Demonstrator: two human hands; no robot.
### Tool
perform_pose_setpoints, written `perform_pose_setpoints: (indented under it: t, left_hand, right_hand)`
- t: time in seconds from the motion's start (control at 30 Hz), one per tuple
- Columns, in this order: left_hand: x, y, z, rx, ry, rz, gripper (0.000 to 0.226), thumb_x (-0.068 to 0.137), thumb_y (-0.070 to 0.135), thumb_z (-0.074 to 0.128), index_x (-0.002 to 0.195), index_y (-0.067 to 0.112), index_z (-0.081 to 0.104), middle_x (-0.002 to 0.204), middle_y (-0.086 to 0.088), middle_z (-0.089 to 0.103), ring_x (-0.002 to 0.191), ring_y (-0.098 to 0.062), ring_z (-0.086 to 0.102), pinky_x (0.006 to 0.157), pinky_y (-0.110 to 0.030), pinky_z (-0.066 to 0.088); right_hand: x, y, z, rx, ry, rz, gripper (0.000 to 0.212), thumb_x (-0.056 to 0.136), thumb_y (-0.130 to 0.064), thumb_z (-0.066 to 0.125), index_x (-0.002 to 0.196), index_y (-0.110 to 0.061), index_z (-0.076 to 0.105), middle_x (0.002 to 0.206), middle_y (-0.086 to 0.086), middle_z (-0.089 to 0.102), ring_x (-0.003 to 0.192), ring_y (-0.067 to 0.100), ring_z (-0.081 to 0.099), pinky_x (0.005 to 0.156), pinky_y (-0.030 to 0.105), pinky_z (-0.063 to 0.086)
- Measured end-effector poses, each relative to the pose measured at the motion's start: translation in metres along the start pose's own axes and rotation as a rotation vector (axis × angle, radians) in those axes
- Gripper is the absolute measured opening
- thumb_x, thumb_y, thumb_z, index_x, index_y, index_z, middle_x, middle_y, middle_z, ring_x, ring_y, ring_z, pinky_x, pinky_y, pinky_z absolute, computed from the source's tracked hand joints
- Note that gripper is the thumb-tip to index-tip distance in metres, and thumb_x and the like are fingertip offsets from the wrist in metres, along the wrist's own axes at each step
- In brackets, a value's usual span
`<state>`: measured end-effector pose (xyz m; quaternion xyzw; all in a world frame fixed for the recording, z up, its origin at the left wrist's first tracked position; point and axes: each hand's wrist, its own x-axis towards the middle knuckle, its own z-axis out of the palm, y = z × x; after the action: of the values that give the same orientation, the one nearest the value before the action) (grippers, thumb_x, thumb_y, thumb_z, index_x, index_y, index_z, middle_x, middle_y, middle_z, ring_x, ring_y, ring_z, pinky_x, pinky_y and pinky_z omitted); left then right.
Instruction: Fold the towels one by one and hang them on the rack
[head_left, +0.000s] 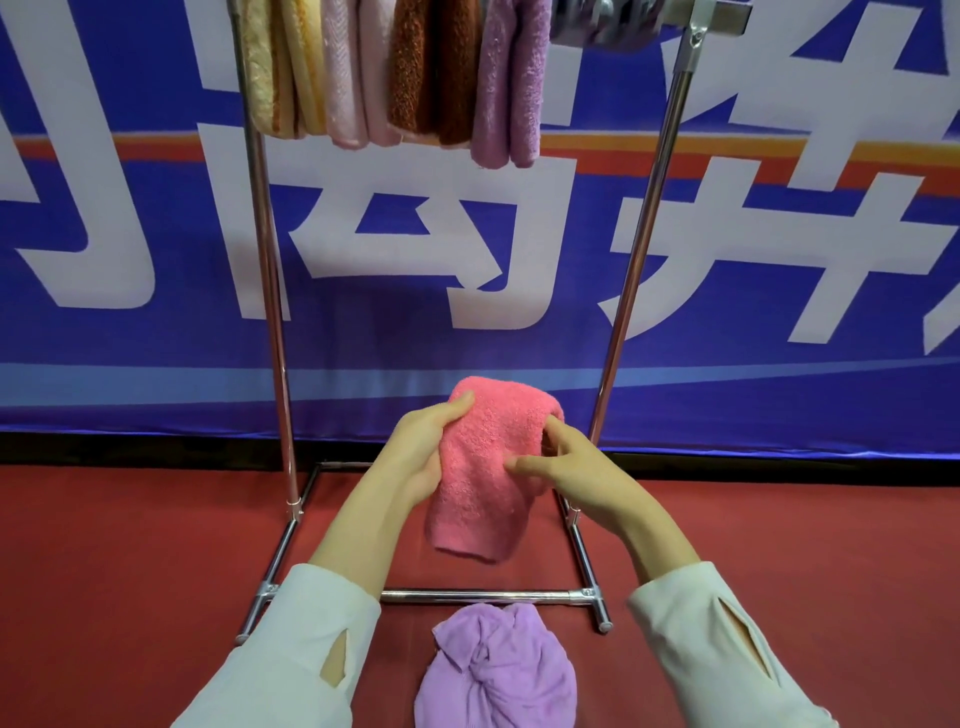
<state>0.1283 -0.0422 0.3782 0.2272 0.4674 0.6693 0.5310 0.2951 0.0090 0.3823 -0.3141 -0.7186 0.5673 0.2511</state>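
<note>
Spanning the whole background, a blue banner (156, 234) with large white characters stands behind a red floor (130, 545). A chrome rack (270, 312) stands on that floor just in front of the banner, its two uprights rising out of view at the top. Four folded towels hang side by side on its top rail: a tan towel (275, 67) at the left, then a pale pink towel (353, 73), a rust-brown towel (431, 67) and a mauve towel (511, 83). A crumpled lilac towel (498, 670) lies on the floor, just in front of the rack's base bar. A pink towel (483, 467) is held up in mid-air between the uprights, folded over at the top and hanging loose below. The left hand (421, 447) has its grip clamped on the towel's left edge, thumb on the front. The right hand (571, 467) keeps its grip on the right edge, thumb on the face and a finger tucked into the fold. Both arms wear white sleeves (311, 649).
</note>
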Motion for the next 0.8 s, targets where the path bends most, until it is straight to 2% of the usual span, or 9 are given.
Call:
perform_pose_setpoints:
  t: [0.1,0.17,0.27,0.33,0.43,0.5,0.57,0.7,0.8]
  left_hand:
    - [-0.004,0.004,0.003,0.158,-0.03,0.149,0.012,0.091,0.009,0.059,0.098,0.003,0.067,0.095,-0.016,0.068,0.081,-0.023,0.065,0.079,-0.035,0.051]
    - [-0.009,0.007,0.003,0.322,-0.061,0.215,0.013,0.09,0.007,0.06,0.1,0.007,0.068,0.094,-0.011,0.07,0.081,-0.02,0.065,0.077,-0.033,0.051]
    - [-0.016,0.01,0.004,0.49,-0.149,0.23,0.02,0.09,0.002,0.059,0.106,0.012,0.067,0.093,-0.003,0.072,0.08,-0.013,0.066,0.076,-0.026,0.051]
    - [-0.02,0.012,0.006,0.583,-0.213,0.225,0.024,0.089,-0.002,0.057,0.107,0.011,0.066,0.091,-0.001,0.071,0.077,-0.011,0.065,0.075,-0.024,0.05]
    - [-0.025,0.013,0.011,0.702,-0.313,0.224,0.025,0.087,-0.007,0.056,0.101,0.013,0.063,0.085,-0.003,0.066,0.074,-0.015,0.059,0.073,-0.026,0.046]
    - [-0.027,0.013,0.014,0.754,-0.364,0.226,0.028,0.085,-0.009,0.057,0.097,0.016,0.055,0.082,-0.003,0.065,0.07,-0.016,0.056,0.07,-0.028,0.044]
    - [-0.029,0.013,0.016,0.781,-0.379,0.229,0.031,0.085,-0.011,0.056,0.095,0.016,0.045,0.08,-0.001,0.065,0.063,-0.013,0.054,0.065,-0.027,0.043]
    - [-0.028,0.014,0.019,0.8,-0.331,0.262,0.036,0.082,-0.01,0.06,0.09,0.017,0.037,0.069,0.006,0.065,0.06,-0.012,0.051,0.063,-0.031,0.04]
    - [-0.028,0.017,0.019,0.737,-0.329,0.264,0.039,0.075,-0.005,0.065,0.09,0.016,0.037,0.079,0.001,0.069,0.066,-0.017,0.056,0.067,-0.034,0.043]
  right_hand:
    - [-0.005,-0.005,-0.016,-0.086,-0.121,0.101,0.029,0.087,-0.016,0.069,0.114,-0.006,0.065,0.108,0.011,0.071,0.095,0.022,0.067,0.089,0.039,0.054]
    - [-0.013,-0.013,-0.029,-0.198,-0.131,0.192,0.026,0.09,-0.032,0.065,0.099,-0.007,0.07,0.094,0.007,0.074,0.079,0.016,0.066,0.072,0.028,0.053]
    - [-0.017,-0.018,-0.046,-0.112,0.176,0.044,0.031,0.092,-0.035,0.061,0.083,-0.006,0.066,0.071,0.001,0.068,0.063,0.01,0.059,0.064,0.024,0.045]
    - [-0.015,-0.019,-0.046,0.007,0.325,-0.152,0.023,0.095,-0.027,0.059,0.084,-0.007,0.063,0.077,-0.003,0.066,0.075,0.008,0.06,0.074,0.023,0.047]
    - [-0.007,-0.015,-0.029,-0.107,0.239,-0.274,0.018,0.097,-0.026,0.056,0.104,-0.016,0.069,0.106,-0.009,0.07,0.102,0.0,0.062,0.091,0.017,0.046]
    - [-0.005,-0.014,-0.017,-0.149,0.13,-0.259,0.023,0.098,-0.029,0.053,0.112,-0.018,0.068,0.113,-0.008,0.069,0.108,0.001,0.06,0.096,0.019,0.045]
    - [-0.004,-0.012,-0.011,-0.159,0.049,-0.22,0.026,0.098,-0.033,0.052,0.112,-0.018,0.067,0.113,-0.003,0.069,0.11,0.01,0.062,0.1,0.029,0.046]
    - [-0.008,-0.009,-0.014,-0.234,-0.041,-0.127,0.053,0.08,-0.067,0.056,0.103,-0.021,0.07,0.107,0.005,0.071,0.108,0.024,0.064,0.101,0.048,0.047]
    - [-0.012,-0.011,-0.022,-0.147,-0.096,-0.093,0.06,0.076,-0.06,0.065,0.109,-0.011,0.068,0.112,0.014,0.069,0.107,0.027,0.066,0.099,0.045,0.047]
